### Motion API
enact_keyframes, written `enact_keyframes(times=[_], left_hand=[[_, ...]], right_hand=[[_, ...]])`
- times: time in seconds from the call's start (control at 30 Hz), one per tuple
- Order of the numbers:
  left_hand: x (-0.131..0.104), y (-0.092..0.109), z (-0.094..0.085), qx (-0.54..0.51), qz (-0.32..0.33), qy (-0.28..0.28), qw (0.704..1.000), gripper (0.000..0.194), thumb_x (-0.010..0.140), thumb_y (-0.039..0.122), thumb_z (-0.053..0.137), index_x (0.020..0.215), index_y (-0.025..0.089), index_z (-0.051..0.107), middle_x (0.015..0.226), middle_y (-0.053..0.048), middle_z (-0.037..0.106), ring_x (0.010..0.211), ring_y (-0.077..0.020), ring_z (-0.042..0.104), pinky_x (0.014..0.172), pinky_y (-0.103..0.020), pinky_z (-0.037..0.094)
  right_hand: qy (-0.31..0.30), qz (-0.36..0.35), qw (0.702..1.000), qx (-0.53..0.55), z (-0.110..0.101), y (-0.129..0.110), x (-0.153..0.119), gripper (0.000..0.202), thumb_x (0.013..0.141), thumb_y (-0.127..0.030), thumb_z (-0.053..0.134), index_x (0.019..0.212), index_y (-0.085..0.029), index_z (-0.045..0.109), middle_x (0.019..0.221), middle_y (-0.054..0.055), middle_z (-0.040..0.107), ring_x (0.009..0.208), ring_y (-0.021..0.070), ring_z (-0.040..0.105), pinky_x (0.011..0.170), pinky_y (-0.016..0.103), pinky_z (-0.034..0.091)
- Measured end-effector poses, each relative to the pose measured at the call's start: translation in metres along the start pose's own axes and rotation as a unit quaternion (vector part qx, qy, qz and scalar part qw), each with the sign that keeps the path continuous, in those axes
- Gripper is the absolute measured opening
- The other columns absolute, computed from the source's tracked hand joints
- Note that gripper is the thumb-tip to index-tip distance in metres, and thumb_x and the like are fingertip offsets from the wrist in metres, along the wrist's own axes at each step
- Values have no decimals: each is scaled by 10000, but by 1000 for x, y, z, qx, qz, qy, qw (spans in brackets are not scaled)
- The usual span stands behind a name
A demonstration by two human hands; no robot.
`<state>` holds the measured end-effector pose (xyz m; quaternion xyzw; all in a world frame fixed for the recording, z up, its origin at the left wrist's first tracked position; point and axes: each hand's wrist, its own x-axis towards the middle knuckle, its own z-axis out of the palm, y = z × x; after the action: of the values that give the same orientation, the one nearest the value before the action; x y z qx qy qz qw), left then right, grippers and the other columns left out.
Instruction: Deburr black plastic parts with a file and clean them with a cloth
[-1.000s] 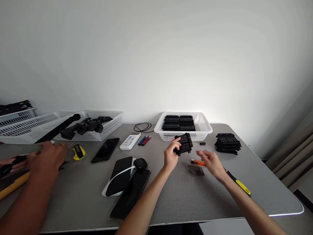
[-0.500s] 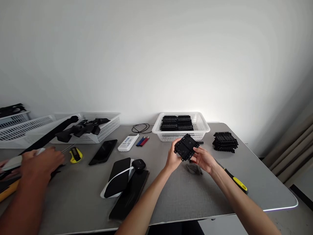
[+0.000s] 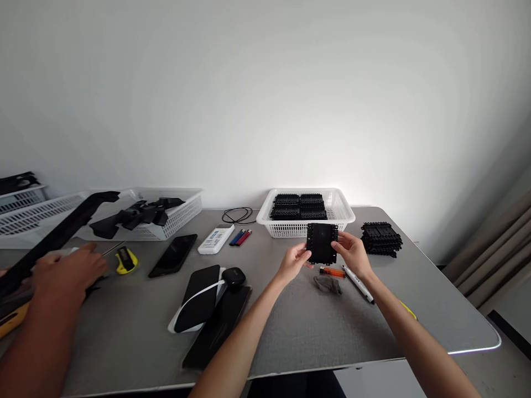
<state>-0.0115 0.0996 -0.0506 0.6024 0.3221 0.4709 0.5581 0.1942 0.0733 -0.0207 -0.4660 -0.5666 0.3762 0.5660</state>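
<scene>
Along the far side of the grey bench I see a white basket, a black stack to its right. Nearer, a black panel is raised between two pinching hands: left hand at its lower left edge, right hand opposite. An orange lighter lies nearby.

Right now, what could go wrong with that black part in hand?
The black part, held by left hand and right hand, might slip onto the orange lighter. The right forearm could brush the white marker. The uneven stack by the right hand might topple if bumped.
</scene>
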Motion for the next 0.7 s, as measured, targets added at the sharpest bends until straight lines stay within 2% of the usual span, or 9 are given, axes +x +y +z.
enact_keyframes(times=[0.1,0.13,0.23,0.33,0.4,0.47,0.5,0.6,0.7], left_hand=[[1,-4,-2,-6,-1,38,999,618,743,515,721,1189,95,643,905,-92,715,790,-211,650,634,-363,618],[2,-5,-3,-9,-1,52,999,632,743,523,718,1195,90,633,897,-91,716,779,-207,652,641,-367,622],[4,-8,-6,-19,1,86,996,652,738,541,714,1197,88,621,925,-102,721,782,-209,670,652,-371,630],[5,-8,-6,-29,3,104,994,651,718,547,727,1182,101,630,976,-113,725,822,-234,692,650,-372,634],[6,-7,-6,-33,4,112,993,643,705,549,736,1161,106,643,998,-115,726,841,-243,697,646,-372,636],[5,-7,-6,-34,6,120,992,642,698,552,740,1151,106,650,998,-115,729,847,-245,697,642,-368,637],[5,-7,-6,-35,7,124,992,644,696,551,743,1150,104,650,992,-115,731,845,-244,697,640,-364,637],[5,-7,-7,-35,9,133,990,650,687,548,753,1148,101,651,962,-111,736,829,-238,695,632,-355,636],[6,-8,-7,-35,8,135,990,644,687,548,754,1140,103,652,915,-98,737,795,-226,691,629,-356,634]], right_hand=[[-14,2,974,-226,-11,-9,-15,350,882,-418,594,1131,-184,667,960,97,743,889,247,703,739,340,531],[-16,10,947,-320,-15,-11,-22,291,896,-386,581,1091,-192,675,926,91,740,867,247,702,715,329,514],[-53,62,832,-548,-25,-8,-49,191,891,-284,593,1050,-191,643,893,93,725,823,271,705,619,293,452],[-99,102,753,-642,-28,6,-71,214,890,-209,589,1101,-176,590,939,113,717,828,281,707,559,258,396],[-113,102,736,-660,-28,14,-78,220,896,-154,546,1113,-176,575,977,123,709,823,264,704,536,242,363],[-108,97,757,-637,-30,15,-77,219,905,-147,502,1110,-181,569,908,103,709,750,238,689,516,239,331],[-98,95,783,-606,-31,12,-74,209,914,-167,479,1101,-185,571,827,77,702,682,219,668,507,240,318],[-37,59,900,-430,-39,-9,-54,223,941,-284,424,1054,-196,595,643,9,631,513,159,552,484,241,315],[-9,6,988,-157,-41,-34,-30,322,918,-410,466,1065,-181,639,748,44,675,560,158,575,497,254,393]])
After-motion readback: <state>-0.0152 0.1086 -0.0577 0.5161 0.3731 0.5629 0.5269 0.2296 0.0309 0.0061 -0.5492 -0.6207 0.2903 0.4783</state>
